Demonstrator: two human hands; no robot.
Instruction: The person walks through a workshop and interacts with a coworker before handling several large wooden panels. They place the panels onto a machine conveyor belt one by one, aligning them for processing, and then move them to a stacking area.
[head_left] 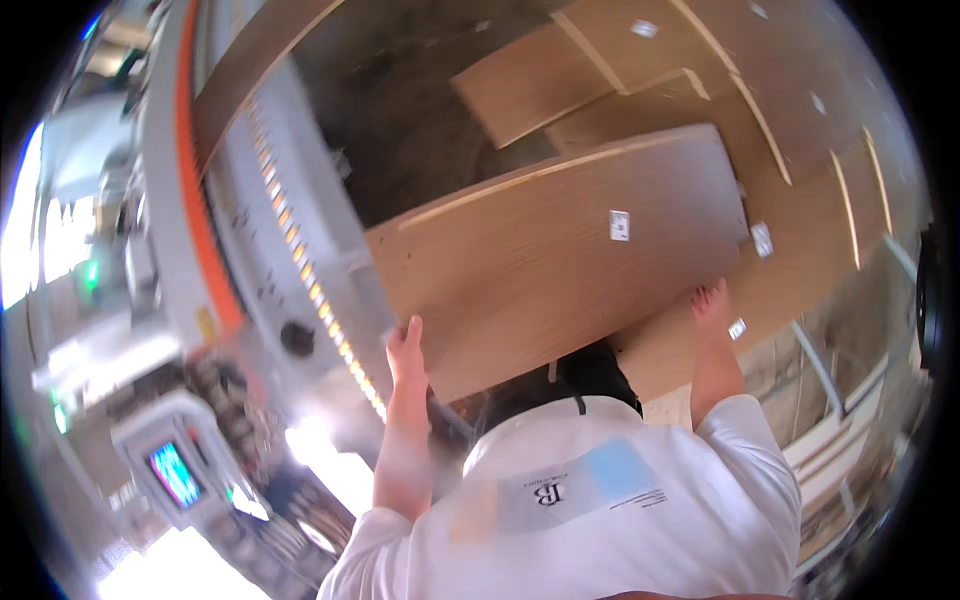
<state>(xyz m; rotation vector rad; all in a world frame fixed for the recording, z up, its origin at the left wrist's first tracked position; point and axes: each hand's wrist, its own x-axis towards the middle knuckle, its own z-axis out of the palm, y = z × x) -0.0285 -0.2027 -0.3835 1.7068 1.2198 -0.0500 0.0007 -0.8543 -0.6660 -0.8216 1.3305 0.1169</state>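
A wide brown wood-grain panel (530,260) spans the space in front of me, with a white label (620,226) on its face. My left hand (405,350) grips its left end near the lower corner, thumb up along the edge and the other fingers hidden behind. At the lower right corner, my right hand (711,304) is closed on the panel's edge, its fingertips showing. The panel's far long edge looks paler.
Left of me stands a grey machine with an orange strip (205,200) and a row of small yellowish rollers (290,235). A control screen (175,474) glows at lower left. More labelled brown panels (690,110) lie beyond and right, with metal rails (820,368) at the right.
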